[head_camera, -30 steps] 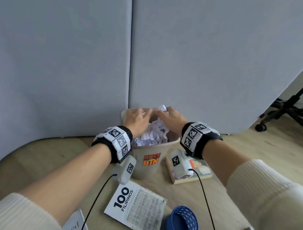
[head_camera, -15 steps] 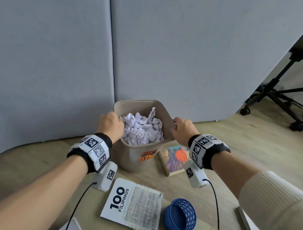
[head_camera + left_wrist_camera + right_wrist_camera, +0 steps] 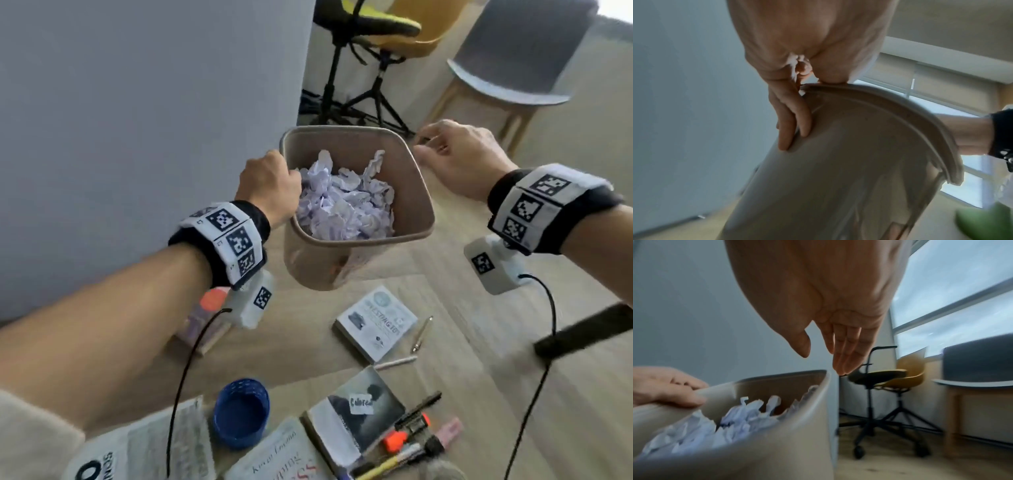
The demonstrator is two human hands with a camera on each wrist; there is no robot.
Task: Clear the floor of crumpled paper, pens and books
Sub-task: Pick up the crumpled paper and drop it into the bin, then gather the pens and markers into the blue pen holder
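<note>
Bin lifted in your left hand, right hand free.

Your left hand grips the rim of the beige bin, thumb over the edge and fingers on the outer wall; the bin hangs above the floor, tilted, full of crumpled paper. Your right hand hovers just beside the far rim, fingers relaxed, holding nothing. Books and pens lie on the floor below.

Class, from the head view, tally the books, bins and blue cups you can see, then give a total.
Books: 5
Bin: 1
Blue cup: 1
Total: 7
</note>
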